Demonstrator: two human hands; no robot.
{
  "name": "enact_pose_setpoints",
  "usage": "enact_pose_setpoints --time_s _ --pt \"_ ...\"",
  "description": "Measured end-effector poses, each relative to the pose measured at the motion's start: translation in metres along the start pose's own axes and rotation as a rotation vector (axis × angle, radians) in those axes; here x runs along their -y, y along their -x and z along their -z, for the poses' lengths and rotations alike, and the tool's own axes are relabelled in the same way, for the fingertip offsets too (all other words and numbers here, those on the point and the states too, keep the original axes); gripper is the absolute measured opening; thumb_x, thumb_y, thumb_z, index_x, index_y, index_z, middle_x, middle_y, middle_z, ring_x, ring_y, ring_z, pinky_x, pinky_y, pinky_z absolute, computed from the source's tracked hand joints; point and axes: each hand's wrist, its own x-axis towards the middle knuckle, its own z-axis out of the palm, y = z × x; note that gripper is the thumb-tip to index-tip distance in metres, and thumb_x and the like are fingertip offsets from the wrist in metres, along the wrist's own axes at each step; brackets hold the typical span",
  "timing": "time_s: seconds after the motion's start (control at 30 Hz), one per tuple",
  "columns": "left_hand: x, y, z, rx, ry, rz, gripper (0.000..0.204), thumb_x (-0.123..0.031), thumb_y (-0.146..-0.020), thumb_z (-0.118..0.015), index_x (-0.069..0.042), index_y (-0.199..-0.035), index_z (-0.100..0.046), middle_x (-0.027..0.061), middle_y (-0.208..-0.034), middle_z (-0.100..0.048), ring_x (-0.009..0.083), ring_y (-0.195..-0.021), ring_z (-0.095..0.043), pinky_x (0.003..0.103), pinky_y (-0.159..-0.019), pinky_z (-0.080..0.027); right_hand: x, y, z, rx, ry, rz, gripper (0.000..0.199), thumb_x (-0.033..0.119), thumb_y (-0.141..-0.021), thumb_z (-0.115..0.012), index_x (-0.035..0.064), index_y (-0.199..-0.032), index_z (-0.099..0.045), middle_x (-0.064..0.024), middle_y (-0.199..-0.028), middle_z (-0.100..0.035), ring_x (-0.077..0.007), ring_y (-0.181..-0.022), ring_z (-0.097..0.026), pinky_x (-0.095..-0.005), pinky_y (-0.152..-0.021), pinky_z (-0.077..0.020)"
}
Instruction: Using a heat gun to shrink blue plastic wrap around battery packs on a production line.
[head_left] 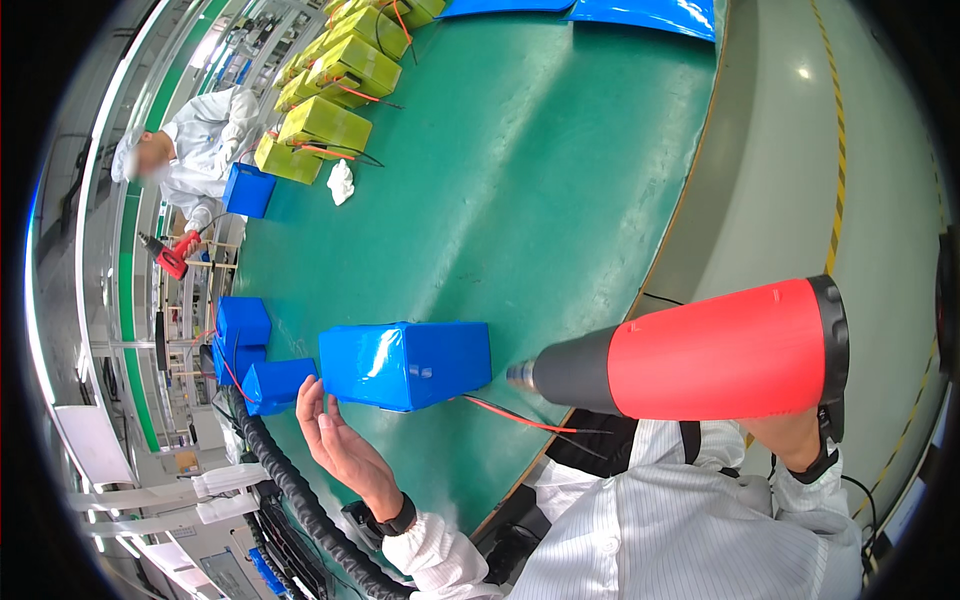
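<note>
A blue-wrapped battery pack point(405, 365) with a glossy film lies on the green table in front of me. Red and black leads point(515, 415) run out of its near right end. My left hand point(345, 445) is at the pack's near left corner, fingers stretched and apart, the fingertips at or just beside the film; contact is hard to tell. A red and black heat gun point(715, 355) is in my right hand point(790, 437), its metal nozzle pointing left at the pack's right end, a small gap between. The gun's body hides most of that hand's fingers.
More blue packs point(242, 325) sit at the table's left edge, beside a thick black ribbed hose point(300, 500). Yellow-green packs with leads point(325, 125) line the far left, near a crumpled white cloth point(340, 183). A co-worker point(205, 140) across holds another red heat gun point(172, 258).
</note>
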Motion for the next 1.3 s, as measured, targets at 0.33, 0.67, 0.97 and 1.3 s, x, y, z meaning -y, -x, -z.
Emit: enact_pose_setpoints --time_s 0.33,0.67,0.97,1.3 --pt "-0.011 0.0 -0.019 0.098 -0.174 -0.101 0.04 -0.02 -0.099 -0.05 0.004 -0.129 -0.059 0.0202 -0.15 -0.045 0.0318 -0.141 -0.042 0.046 -0.12 -0.027 0.007 -0.009 -0.002 -0.11 -0.153 -0.105 0.04 0.012 -0.08 -0.086 0.0059 -0.117 -0.071 -0.0055 -0.113 -0.072 -0.0243 -0.102 -0.07 -0.0391 -0.09 -0.0561" --pt "-0.015 0.001 -0.028 0.179 -0.271 -0.127 0.053 -0.032 -0.095 -0.062 -0.001 -0.138 -0.056 0.0198 -0.158 -0.033 0.0342 -0.145 -0.037 0.049 -0.121 -0.026 0.004 -0.022 -0.003 -0.15 0.029 -0.097 0.047 0.024 -0.076 -0.092 0.0037 -0.113 -0.071 -0.0097 -0.11 -0.071 -0.0282 -0.096 -0.07 -0.0396 -0.086 -0.0552" --pt "-0.028 0.011 -0.051 0.192 -0.58 -0.168 0.088 -0.051 -0.069 -0.084 -0.013 -0.143 -0.055 0.0188 -0.161 -0.027 0.0398 -0.148 -0.029 0.057 -0.12 -0.023 0.003 -0.034 -0.019 -0.259 -0.27 -0.147 0.053 0.026 -0.071 -0.095 0.0047 -0.113 -0.07 -0.0094 -0.108 -0.072 -0.0266 -0.09 -0.07 -0.0392 -0.081 -0.054" --pt "-0.003 -0.022 -0.022 0.368 -0.335 -0.299 0.098 -0.054 -0.068 -0.085 -0.007 -0.146 -0.05 0.0233 -0.164 -0.026 0.0423 -0.152 -0.026 0.057 -0.121 -0.025 0.002 -0.035 -0.017 -0.19 -0.254 -0.187 0.053 0.019 -0.07 -0.096 0.002 -0.113 -0.069 -0.0085 -0.106 -0.073 -0.0238 -0.094 -0.072 -0.0349 -0.083 -0.0576"
